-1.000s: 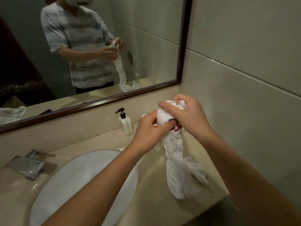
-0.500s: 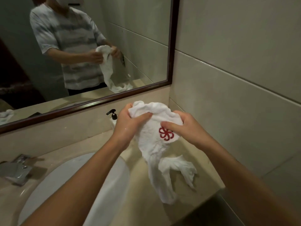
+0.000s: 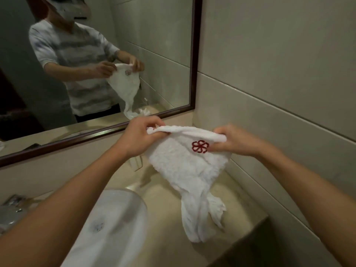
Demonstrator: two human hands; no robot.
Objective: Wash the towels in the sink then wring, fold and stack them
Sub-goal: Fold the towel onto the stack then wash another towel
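Wall (image 3: 279,64): pale tiles, rose behind and to the right of the counter.
Mirror (image 3: 100,78): dark-framed, hung above the counter's back edge; reflected a person in a striped shirt holding the same white cloth.
Counter (image 3: 165,218): beige stone, ran along under the mirror into the right corner.
Sink (image 3: 115,218): white round bowl set in the counter, lower left, partly hidden by the left forearm.
Towel (image 3: 185,170): white, with a red flower emblem (image 3: 200,146) near its top right; was held up over the counter just right of the sink, top edge stretched between both hands, body narrowing downward into a twisted, crumpled tail whose lowest end reached the counter surface or hung just over it, could not tell which.
Left hand (image 3: 140,137): gripped the towel's top left corner, fingers curled over the edge.
Right hand (image 3: 234,140): pinched the towel's top right corner, just beside the emblem.
Hands: apart, each clamped on one end of the same edge.
Tap (image 3: 11,208): chrome, blurred, stood at the far left edge beside the sink.
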